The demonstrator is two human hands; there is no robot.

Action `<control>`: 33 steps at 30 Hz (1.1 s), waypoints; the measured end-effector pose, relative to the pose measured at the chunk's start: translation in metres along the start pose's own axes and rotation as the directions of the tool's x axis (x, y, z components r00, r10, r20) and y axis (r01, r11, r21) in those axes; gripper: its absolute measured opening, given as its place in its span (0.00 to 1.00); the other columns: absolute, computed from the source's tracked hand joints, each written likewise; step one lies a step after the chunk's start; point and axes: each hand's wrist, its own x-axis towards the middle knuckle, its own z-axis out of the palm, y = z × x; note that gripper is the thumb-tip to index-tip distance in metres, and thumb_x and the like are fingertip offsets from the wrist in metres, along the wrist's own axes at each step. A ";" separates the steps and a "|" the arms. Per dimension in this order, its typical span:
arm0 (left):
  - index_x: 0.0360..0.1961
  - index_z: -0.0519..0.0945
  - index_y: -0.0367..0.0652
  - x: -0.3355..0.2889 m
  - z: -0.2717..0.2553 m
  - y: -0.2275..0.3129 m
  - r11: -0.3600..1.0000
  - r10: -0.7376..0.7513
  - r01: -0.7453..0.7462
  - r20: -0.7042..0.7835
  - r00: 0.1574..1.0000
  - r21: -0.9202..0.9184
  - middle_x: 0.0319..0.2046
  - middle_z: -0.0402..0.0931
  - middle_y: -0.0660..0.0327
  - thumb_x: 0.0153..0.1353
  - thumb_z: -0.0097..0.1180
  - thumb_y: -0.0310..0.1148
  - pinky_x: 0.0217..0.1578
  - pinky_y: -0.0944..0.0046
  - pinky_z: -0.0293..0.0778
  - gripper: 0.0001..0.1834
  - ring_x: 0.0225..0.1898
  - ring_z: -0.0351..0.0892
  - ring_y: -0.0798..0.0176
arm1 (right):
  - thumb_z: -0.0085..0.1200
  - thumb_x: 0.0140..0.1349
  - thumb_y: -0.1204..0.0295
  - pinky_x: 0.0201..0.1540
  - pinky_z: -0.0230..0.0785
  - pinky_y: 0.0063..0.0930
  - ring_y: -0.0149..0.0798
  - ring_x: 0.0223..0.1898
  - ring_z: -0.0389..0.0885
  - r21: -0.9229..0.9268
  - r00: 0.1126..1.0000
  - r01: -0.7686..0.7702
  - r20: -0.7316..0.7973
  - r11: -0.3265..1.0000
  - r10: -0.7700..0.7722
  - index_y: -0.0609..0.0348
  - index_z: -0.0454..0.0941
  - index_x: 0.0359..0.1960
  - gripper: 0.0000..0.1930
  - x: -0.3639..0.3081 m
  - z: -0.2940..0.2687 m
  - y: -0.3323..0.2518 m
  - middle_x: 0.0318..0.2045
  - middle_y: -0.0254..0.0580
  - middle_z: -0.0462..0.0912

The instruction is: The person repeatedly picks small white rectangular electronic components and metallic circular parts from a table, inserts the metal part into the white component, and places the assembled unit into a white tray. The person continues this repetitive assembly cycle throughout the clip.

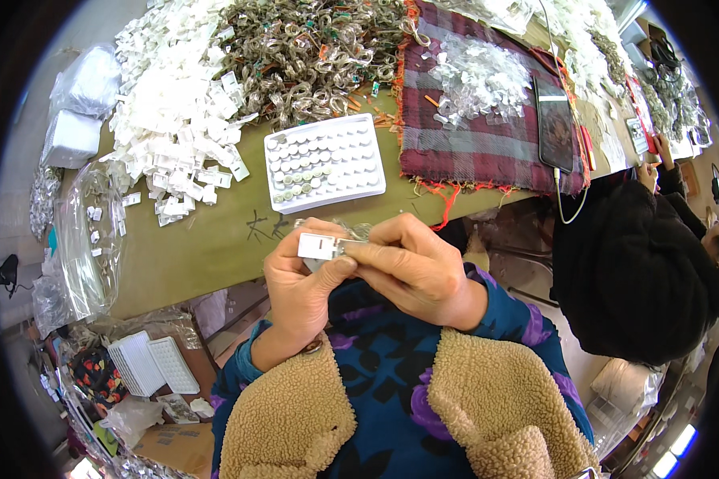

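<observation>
Between my two hands, just off the near table edge, is a small white plastic case [317,246] with a dark slot on its face. My left hand [299,275] grips it from the left, thumb along its lower side. The fingers of my right hand [415,267] pinch at its right end, where something clear or metallic shows; I cannot make out that part. Some transparent material [351,230] shows behind the fingers. Beyond my hands, a white tray [369,190] holds rows of small round button-like pieces.
White plastic parts [176,104] are heaped at the left, beside a pile of coiled clear wires [311,56]. Clear plastic pieces [479,76] and a phone [554,128] on a cable lie on a plaid cloth [423,152]. A person in black [631,271] sits at the right.
</observation>
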 end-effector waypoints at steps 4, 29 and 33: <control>0.37 0.79 0.35 -0.001 0.002 0.001 0.997 0.072 -0.070 0.054 0.996 -0.043 0.38 0.77 0.57 0.55 0.71 0.24 0.29 0.70 0.79 0.12 0.31 0.79 0.69 | 0.62 0.52 0.87 0.28 0.68 0.23 0.31 0.26 0.73 0.164 0.953 -0.301 0.013 0.939 0.303 0.65 0.77 0.42 0.14 -0.007 -0.003 -0.011 0.40 0.45 0.74; 0.42 0.76 0.34 0.006 0.002 -0.001 0.944 -0.130 0.156 0.109 0.986 -0.290 0.39 0.79 0.50 0.65 0.63 0.32 0.24 0.68 0.82 0.13 0.31 0.79 0.67 | 0.58 0.64 0.79 0.25 0.59 0.15 0.16 0.26 0.68 0.630 0.676 -0.679 0.336 0.377 0.655 0.65 0.77 0.36 0.03 -0.004 -0.010 -0.006 0.27 0.28 0.79; 0.45 0.75 0.33 0.003 0.004 0.001 0.924 -0.201 0.212 0.069 0.977 -0.317 0.39 0.79 0.50 0.66 0.61 0.34 0.22 0.68 0.81 0.15 0.28 0.77 0.67 | 0.58 0.63 0.80 0.25 0.62 0.16 0.18 0.25 0.70 0.482 0.811 -0.560 0.153 0.674 0.564 0.66 0.77 0.36 0.03 -0.006 -0.004 -0.010 0.25 0.30 0.79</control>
